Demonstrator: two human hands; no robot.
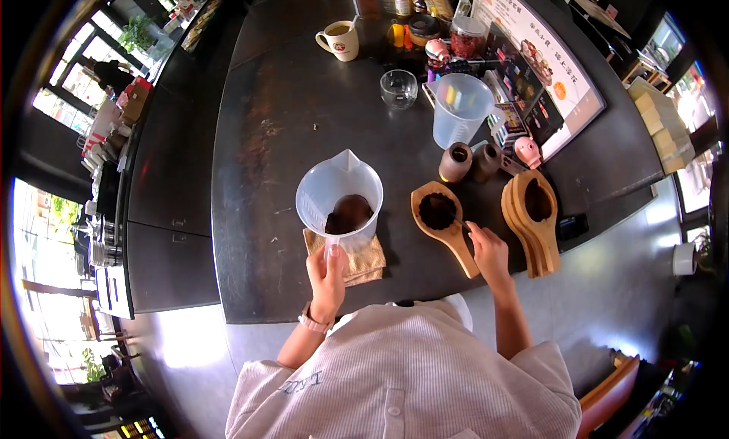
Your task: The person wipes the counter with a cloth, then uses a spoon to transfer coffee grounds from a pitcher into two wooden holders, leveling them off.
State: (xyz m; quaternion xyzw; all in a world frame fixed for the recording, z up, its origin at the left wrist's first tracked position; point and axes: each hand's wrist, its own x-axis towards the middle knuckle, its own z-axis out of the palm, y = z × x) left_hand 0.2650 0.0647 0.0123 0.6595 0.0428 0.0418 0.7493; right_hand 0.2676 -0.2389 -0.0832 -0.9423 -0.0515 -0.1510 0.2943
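At lower centre, the left hand (327,276) grips the jug (339,179) over the cloth (366,266), table (262,211) bare leftward. Right of it, the right hand (487,251) pinches a thin tool (462,223) at the mold's (436,211) rim.

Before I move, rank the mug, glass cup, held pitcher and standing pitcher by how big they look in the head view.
1. Held pitcher
2. Standing pitcher
3. Mug and glass cup: too alike to rank

Open tabletop (401,245) between jug (339,200) and wooden mold (449,238)
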